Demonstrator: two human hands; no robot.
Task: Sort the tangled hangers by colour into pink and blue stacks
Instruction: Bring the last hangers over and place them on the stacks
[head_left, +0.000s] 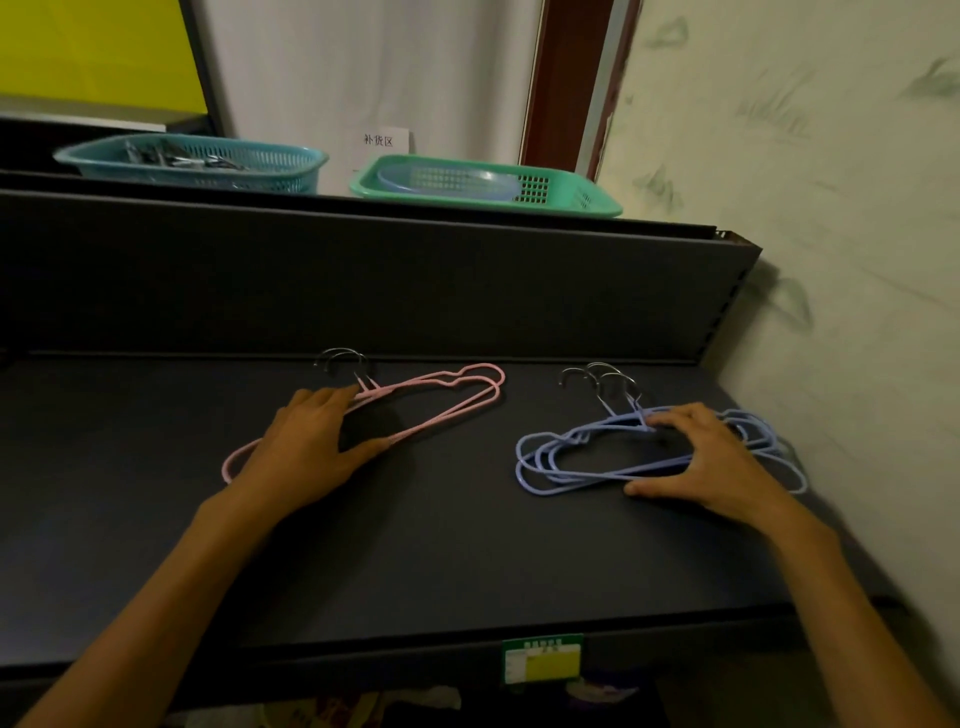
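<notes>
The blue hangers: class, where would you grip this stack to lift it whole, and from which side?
Probably pinch the necks where the blue hangers converge below the metal hooks, coming from above. All the wires bunch there; the right hand already spans that middle.

**Dark shelf carrying two hanger stacks**

A dark grey shelf (441, 561) is running across the view, backed by an upright panel of the same colour. A green and yellow label (542, 659) is sitting on its front edge. The pink hangers (447, 410) are lying flat on the left half, their metal hooks pointing toward the back panel. The blue hangers (576, 457) are lying flat on the right half, well apart from the pink ones, hooks also pointing back. The left hand (306, 447) is resting on the pink stack, the right hand (701, 457) on the blue stack.
</notes>
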